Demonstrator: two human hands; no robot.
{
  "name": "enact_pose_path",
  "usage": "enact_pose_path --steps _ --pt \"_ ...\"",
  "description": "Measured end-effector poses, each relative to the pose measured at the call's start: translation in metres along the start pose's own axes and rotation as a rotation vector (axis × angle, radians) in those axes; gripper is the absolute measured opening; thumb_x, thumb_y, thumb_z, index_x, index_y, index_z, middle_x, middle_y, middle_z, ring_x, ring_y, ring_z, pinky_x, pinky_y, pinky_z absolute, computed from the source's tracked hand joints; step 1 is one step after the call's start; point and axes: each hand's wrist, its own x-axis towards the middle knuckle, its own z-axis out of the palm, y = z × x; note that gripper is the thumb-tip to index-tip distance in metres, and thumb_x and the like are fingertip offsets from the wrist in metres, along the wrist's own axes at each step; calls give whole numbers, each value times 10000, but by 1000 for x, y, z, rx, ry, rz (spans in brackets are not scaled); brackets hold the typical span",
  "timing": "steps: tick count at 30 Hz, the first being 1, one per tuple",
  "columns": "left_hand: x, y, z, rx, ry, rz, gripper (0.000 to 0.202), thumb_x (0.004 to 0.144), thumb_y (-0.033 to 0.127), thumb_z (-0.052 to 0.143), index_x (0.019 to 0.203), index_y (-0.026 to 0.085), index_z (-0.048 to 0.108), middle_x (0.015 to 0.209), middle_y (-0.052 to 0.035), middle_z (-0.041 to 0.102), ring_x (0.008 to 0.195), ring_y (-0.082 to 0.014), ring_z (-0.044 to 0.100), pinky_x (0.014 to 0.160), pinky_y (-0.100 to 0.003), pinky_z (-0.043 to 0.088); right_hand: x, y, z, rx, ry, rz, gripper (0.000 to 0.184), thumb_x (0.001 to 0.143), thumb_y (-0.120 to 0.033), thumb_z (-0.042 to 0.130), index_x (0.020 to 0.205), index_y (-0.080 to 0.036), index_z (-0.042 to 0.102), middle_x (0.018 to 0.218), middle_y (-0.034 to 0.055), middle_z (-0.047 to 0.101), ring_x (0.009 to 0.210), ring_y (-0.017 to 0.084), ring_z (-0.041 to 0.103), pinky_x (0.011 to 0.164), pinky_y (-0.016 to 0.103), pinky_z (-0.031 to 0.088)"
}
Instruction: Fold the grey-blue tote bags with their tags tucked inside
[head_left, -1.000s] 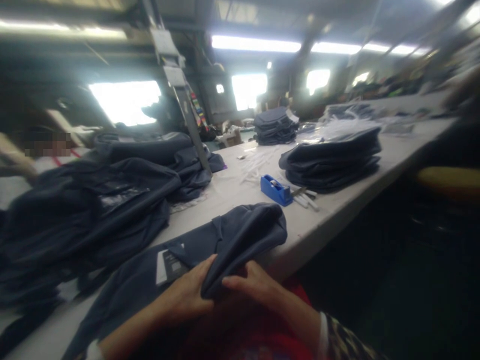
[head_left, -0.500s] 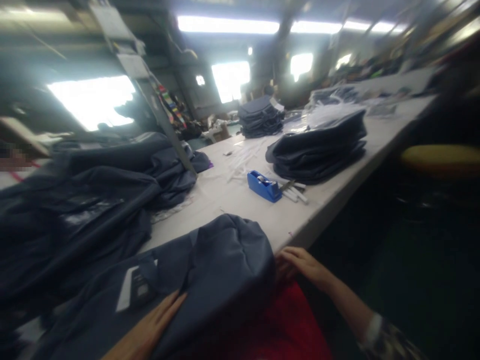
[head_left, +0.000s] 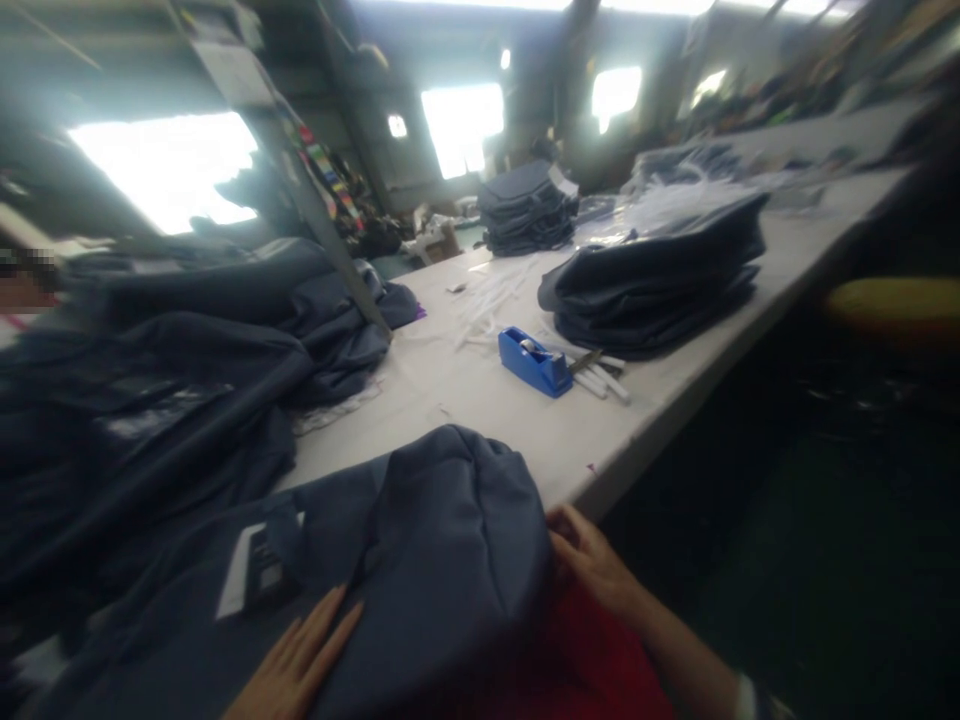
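Note:
A dark blue fabric bag (head_left: pixel 450 540) lies at the near edge of the table, its rounded, creased end toward the right. On its upper face are a strap and a white label (head_left: pixel 238 575). My left hand (head_left: pixel 304 650) rests flat on the bag with its fingers stretched out and slightly apart. At the bag's right end, my right hand (head_left: pixel 589 560) has its fingers curled in against the edge; some fingertips are hidden behind the fabric. Red cloth (head_left: pixel 592 650) shows below the bag, beside my right wrist.
On the white table (head_left: pixel 427 390) stands a blue tape dispenser (head_left: pixel 534 362), with white sticks (head_left: pixel 600 380) beside it. Folded dark stacks (head_left: pixel 652 290) lie farther back. Piled dark fabric (head_left: pixel 150 400) fills the left, near a slanted metal post (head_left: pixel 322 210). A person is partly visible at far left.
The view has tilted down and shifted slightly. My left hand's fingers have spread a little more on the bag. My right hand stays at the bag's right end, its fingers closer in.

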Motion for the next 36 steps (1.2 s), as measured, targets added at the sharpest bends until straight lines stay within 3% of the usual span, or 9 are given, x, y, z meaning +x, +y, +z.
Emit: enact_pose_path --steps 3,8,12,17,24,27,32,34,36 --pt "1 6 -4 37 -5 24 1203 639 351 715 1613 256 16 1654 -144 163 1468 -388 333 1200 -496 304 15 -7 -5 -39 44 11 552 863 -758 513 924 -211 552 716 -16 603 600 149 595 533 266 475" --pt "1 13 -8 102 -16 30 1204 676 338 703 1605 235 -55 1665 -154 140 1486 -377 296 1197 -493 296 29 -26 -7 -85 8 34 514 761 -684 709 816 -197 556 597 -52 543 522 117 511 470 227 378" --pt "-1 11 -4 100 7 47 1240 649 349 718 1603 242 -67 1667 -162 130 1487 -387 292 1197 -510 283 27 -39 3 -57 66 -33 482 788 -642 707 750 -206 503 576 -79 453 508 81 405 467 216 300" --pt "-2 6 7 135 28 46 1264 598 321 709 1601 223 -55 1665 -190 110 1474 -401 315 1191 -523 278 19 -34 0 35 81 -35 439 870 -624 611 763 -205 531 612 -47 541 523 106 491 516 239 392" --pt "-1 2 15 157 68 68 1221 640 366 706 1602 218 -32 1662 -191 130 1452 -385 368 1182 -512 293 -31 -11 -2 118 -107 -38 271 853 -407 695 998 -197 604 890 10 648 820 179 610 766 308 496" --pt "-2 1 13 124 76 57 1210 640 392 715 1605 224 5 1669 -168 119 1462 -395 343 1182 -511 300 -39 -8 8 -84 -4 -118 166 885 -346 661 931 -197 603 856 8 629 787 170 586 735 297 474" --pt "-2 1 11 81 79 74 1232 622 416 719 1608 223 6 1668 -166 131 1462 -405 336 1172 -527 309 -41 3 24 -385 223 -412 131 933 -272 538 827 -205 575 831 25 592 776 176 547 727 320 431" --pt "-2 2 10 80 82 82 1236 619 419 719 1608 228 1 1667 -162 141 1462 -406 337 1169 -528 311 -41 8 20 -306 226 -350 150 919 -313 570 815 -204 575 826 29 604 781 182 560 734 323 444" --pt "-1 4 9 85 82 77 1234 626 423 720 1607 229 -3 1667 -161 143 1464 -404 333 1174 -526 306 -40 11 11 -75 112 -134 212 891 -403 627 850 -198 595 818 26 632 773 179 591 737 317 477"
